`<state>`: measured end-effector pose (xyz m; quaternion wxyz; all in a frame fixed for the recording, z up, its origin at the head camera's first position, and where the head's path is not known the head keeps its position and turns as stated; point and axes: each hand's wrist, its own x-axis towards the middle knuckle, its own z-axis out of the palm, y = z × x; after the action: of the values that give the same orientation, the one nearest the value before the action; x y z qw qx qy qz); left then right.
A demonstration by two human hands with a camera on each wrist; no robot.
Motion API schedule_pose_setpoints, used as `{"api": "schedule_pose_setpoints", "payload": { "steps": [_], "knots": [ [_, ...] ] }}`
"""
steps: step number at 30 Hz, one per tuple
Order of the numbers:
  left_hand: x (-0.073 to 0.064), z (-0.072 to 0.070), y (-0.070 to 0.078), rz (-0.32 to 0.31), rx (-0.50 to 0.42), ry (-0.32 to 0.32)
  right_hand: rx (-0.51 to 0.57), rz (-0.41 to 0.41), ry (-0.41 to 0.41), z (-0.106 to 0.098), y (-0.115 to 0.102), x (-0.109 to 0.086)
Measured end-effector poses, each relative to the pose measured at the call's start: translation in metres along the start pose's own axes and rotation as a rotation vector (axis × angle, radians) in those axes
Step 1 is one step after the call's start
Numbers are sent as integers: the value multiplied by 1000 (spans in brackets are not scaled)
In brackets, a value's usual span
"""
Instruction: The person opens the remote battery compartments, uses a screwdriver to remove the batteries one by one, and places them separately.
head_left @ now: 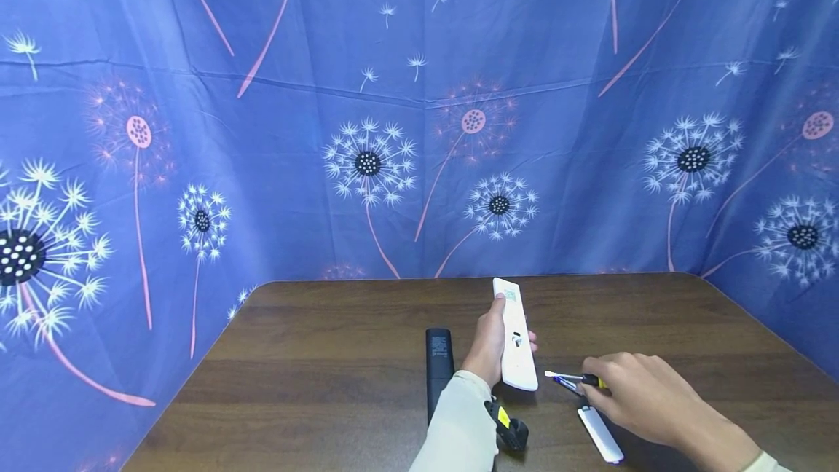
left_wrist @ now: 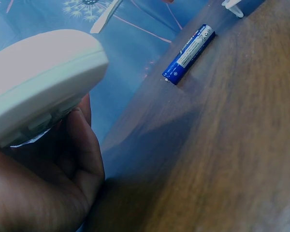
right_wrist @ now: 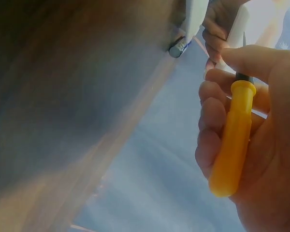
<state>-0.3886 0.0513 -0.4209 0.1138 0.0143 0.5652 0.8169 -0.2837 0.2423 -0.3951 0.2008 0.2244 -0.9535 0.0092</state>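
My left hand (head_left: pixel 488 344) grips a white remote control (head_left: pixel 520 363), its back turned up and a small dark opening near the middle. In the left wrist view the buttons on its underside show above the curled fingers. A screwdriver (right_wrist: pixel 237 140) with a yellow handle lies in my right hand (head_left: pixel 645 399), thumb and fingers pinching it near the shaft. Its tip points left toward the remote, apart from it. Beneath the screwdriver, a blue battery (left_wrist: pixel 188 54) lies on the table. A white battery cover (head_left: pixel 599 434) rests just left of the right hand.
A long black object (head_left: pixel 439 363) with a printed label lies on the brown wooden table (head_left: pixel 314 377), left of my left hand. By the left wrist is a black device (head_left: pixel 514 434) with a yellow patch. A blue dandelion-print cloth (head_left: pixel 295 151) hangs behind the table.
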Motion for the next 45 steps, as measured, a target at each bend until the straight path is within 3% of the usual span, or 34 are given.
{"api": "schedule_pose_setpoints", "payload": {
  "steps": [8, 15, 21, 31, 40, 45],
  "knots": [
    [0, 1, 0, 7, 17, -34, 12, 47, 55, -8, 10, 0],
    [0, 0, -2, 36, -4, -41, 69, 154, -41, -10, 14, 5],
    [-2, -5, -1, 43, 3, -50, 98, 188, -101, -9, 11, 16],
    [-2, -1, -4, 37, -2, -49, 102, 250, -121, -13, 20, 11],
    [-2, -9, -8, 21, -2, -48, 118, 288, -143, -19, 23, 15],
    [1, -4, -7, 10, 2, -68, 129, 314, -154, -22, 30, 10]
  ]
}}
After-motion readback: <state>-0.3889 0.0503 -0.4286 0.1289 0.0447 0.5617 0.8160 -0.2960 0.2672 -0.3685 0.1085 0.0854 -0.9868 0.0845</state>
